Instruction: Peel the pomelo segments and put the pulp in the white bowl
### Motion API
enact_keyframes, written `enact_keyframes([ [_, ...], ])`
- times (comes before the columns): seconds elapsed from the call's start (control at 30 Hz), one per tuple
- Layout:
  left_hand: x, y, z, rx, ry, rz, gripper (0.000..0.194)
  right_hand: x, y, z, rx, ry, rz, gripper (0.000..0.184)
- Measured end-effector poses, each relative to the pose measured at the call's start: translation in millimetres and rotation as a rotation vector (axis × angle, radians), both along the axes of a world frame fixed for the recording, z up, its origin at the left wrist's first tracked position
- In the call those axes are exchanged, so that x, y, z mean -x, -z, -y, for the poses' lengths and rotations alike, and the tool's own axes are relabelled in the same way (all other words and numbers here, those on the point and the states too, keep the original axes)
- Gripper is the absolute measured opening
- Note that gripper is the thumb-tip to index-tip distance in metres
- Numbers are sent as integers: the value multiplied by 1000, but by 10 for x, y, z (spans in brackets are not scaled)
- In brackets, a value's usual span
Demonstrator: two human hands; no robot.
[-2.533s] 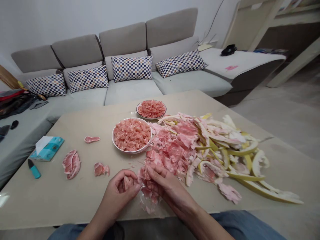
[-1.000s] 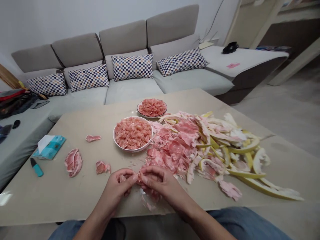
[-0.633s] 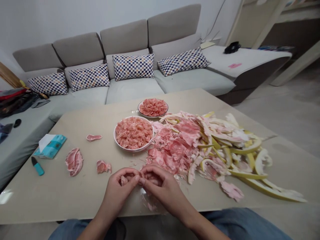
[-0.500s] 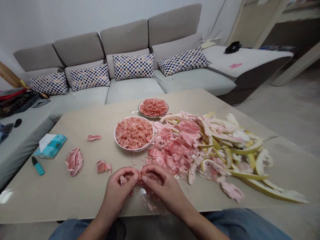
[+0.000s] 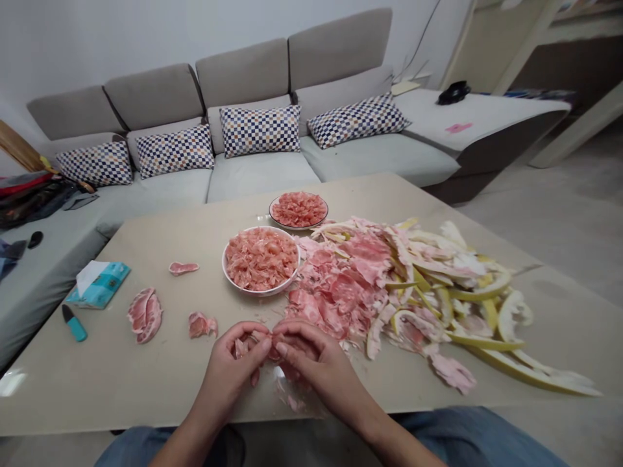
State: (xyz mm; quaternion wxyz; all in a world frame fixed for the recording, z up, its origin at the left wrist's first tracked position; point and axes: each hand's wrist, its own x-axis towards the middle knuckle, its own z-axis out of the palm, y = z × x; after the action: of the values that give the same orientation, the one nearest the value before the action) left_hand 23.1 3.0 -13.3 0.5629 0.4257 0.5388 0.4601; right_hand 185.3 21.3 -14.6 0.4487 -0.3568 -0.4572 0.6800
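As you look down through the head view, your left hand (image 5: 228, 366) and right hand (image 5: 321, 366) meet above the near part of the pale, glossy bench (image 5: 121, 383). Their fingertips pinch a ragged, translucent pink piece of citrus flesh (image 5: 274, 354) midway between your thumbs. Neither hand is clearly nearer to it, and your fingers hide too much to tell its long axis. Your left fingers also curl around a paler pink lump of pulp (image 5: 240, 349).

Ahead of your hands, slightly left, sits a round white bowl (image 5: 263, 293) heaped with pink pulp, near but not touching. A heap of torn pale-pink membranes (image 5: 341, 292) lies ahead and to the right, nearer your right hand; curved yellow-green rind strips (image 5: 481, 340) lie beyond its right side. Just left of your left hand is a small crumpled pink segment (image 5: 199, 324); farther left, a larger, ridged oval pink segment (image 5: 145, 316) points roughly away from you.
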Motion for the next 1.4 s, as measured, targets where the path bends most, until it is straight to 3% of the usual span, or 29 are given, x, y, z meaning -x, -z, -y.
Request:
enact_keyframes([
  [0.3,29,-44,8,97,-15,133,28,-24,22,-9,419,-91,-344,34],
  [0.43,41,-61,7,118,-8,208,27,-34,62,-39,466,-147,-446,29],
  [0.57,55,-69,-5,100,14,182,29,-29,53,-40,454,-152,-416,30],
  [0.67,56,-69,-11,67,43,88,32,-20,25,-18,442,-130,-380,31],
  [0.77,49,-77,-3,-3,20,-127,26,-12,16,-1,439,-108,-346,31],
  [0.97,38,-123,21,-345,32,-563,10,-3,33,2,421,-97,-289,32],
  [1.23,44,-131,41,-452,34,-691,10,17,61,2,410,-99,-194,33],
  [1.4,57,-161,46,-459,44,-746,10,12,52,11,448,-137,-244,29],
])
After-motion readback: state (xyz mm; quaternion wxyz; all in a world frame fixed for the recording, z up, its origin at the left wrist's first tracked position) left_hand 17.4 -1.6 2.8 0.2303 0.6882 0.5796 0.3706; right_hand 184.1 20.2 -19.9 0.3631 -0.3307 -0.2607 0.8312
